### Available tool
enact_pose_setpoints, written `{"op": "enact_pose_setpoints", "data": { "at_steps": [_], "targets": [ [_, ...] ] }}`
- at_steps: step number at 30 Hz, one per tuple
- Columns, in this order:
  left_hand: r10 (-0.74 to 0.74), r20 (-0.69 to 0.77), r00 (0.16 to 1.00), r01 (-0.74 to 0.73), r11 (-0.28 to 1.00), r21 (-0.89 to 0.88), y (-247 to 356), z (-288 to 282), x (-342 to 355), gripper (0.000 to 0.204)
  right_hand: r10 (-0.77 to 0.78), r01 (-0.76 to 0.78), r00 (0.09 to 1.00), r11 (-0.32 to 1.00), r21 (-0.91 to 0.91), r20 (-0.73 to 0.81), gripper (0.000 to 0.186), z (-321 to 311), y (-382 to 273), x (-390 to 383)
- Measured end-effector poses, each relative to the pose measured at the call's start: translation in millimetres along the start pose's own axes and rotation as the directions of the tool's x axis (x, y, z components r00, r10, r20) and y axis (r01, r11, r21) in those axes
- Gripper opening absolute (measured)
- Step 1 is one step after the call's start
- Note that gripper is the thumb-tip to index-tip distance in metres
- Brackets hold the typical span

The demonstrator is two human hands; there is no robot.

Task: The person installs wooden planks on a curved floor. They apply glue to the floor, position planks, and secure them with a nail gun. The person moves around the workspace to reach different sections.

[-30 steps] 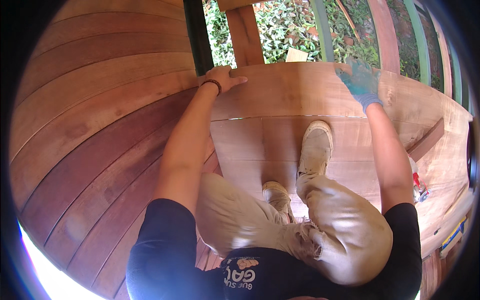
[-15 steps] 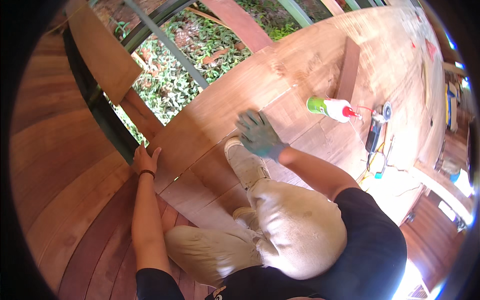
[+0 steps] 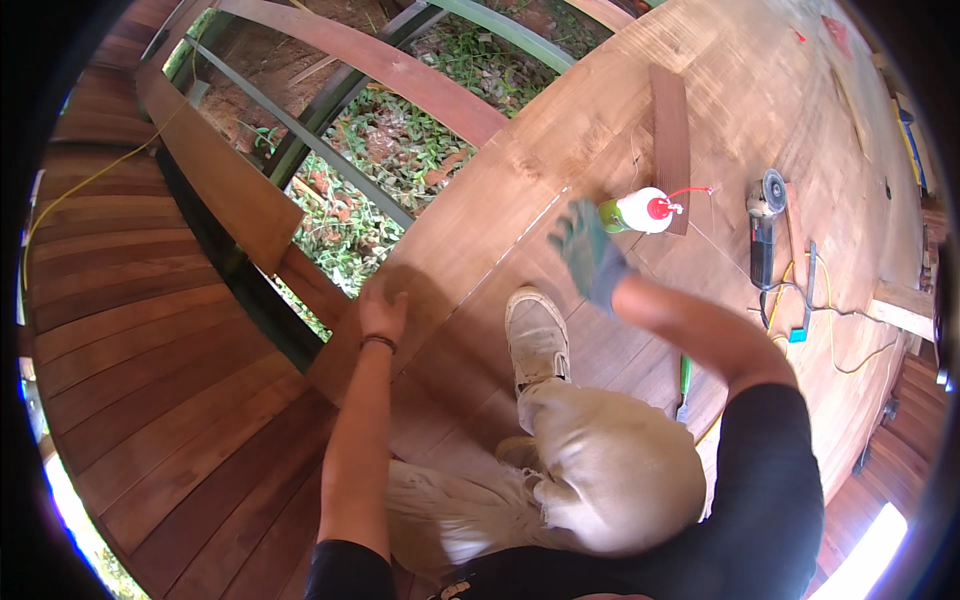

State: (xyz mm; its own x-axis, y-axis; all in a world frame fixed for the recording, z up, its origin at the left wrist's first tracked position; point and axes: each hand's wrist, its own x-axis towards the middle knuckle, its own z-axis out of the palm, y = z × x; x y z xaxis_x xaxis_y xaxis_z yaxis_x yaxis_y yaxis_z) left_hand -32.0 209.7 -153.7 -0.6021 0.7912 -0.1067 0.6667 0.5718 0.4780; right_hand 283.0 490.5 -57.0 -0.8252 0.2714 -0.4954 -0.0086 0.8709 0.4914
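Observation:
My bare left hand (image 3: 384,316), a dark band at its wrist, rests on the brown floor plank (image 3: 450,240) near its left end. Its fingers are apart and it holds nothing. My right hand (image 3: 590,258) wears a grey-green work glove and is held over the boards, fingers spread and nothing in it. Just beyond its fingertips is a white and green squeeze bottle (image 3: 632,212) with a red cap and nozzle; I cannot tell whether the glove touches it. A white line runs along the seam (image 3: 515,240) beside the plank.
A short dark board (image 3: 670,130) lies behind the bottle. Farther right are an angle grinder (image 3: 765,225) and a yellow cord (image 3: 835,350). A green-handled brush (image 3: 685,385) lies by my knee. At upper left, metal joists (image 3: 300,125) span open ground with plants.
My left hand has moved from the plank's end onto its top. My right hand has moved away from my shoe towards the bottle. The view has shifted, bringing the green-handled brush into sight.

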Motion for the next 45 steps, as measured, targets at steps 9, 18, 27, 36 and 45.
{"op": "enact_pose_setpoints", "data": {
  "at_steps": [9, 18, 27, 36, 45],
  "targets": [
    [-0.138, 0.213, 0.967, 0.141, 0.99, 0.004, 50.9, -33.7, -18.9, 0.041, 0.129, -0.461, 0.824, 0.719, 0.521, 0.551, 0.049, 63.1, 108.5, -15.4],
    [-0.24, 0.187, 0.953, 0.256, 0.965, -0.064, 45.3, -11.4, 37.0, 0.051, 0.817, 0.525, 0.553, -0.495, 0.692, 0.164, 0.04, 1.8, 147.1, -127.0],
    [-0.078, 0.263, 0.962, 0.03, 0.983, 0.181, 99.7, 42.8, 148.9, 0.073, 0.844, 0.654, 0.476, -0.528, 0.542, 0.249, 0.036, 47.6, 146.9, -56.9],
    [-0.309, 0.573, 0.759, 0.207, 0.949, 0.238, 120.1, 54.0, 197.2, 0.082, 0.907, 0.403, 0.418, -0.141, 0.904, -0.045, 0.034, 85.0, 175.3, 12.2],
    [-0.291, 0.633, 0.718, 0.238, 0.956, 0.169, 119.8, 48.1, 207.3, 0.081, 0.845, 0.634, 0.464, -0.526, 0.567, 0.265, 0.038, 61.7, 184.1, 88.3]
  ]
}}
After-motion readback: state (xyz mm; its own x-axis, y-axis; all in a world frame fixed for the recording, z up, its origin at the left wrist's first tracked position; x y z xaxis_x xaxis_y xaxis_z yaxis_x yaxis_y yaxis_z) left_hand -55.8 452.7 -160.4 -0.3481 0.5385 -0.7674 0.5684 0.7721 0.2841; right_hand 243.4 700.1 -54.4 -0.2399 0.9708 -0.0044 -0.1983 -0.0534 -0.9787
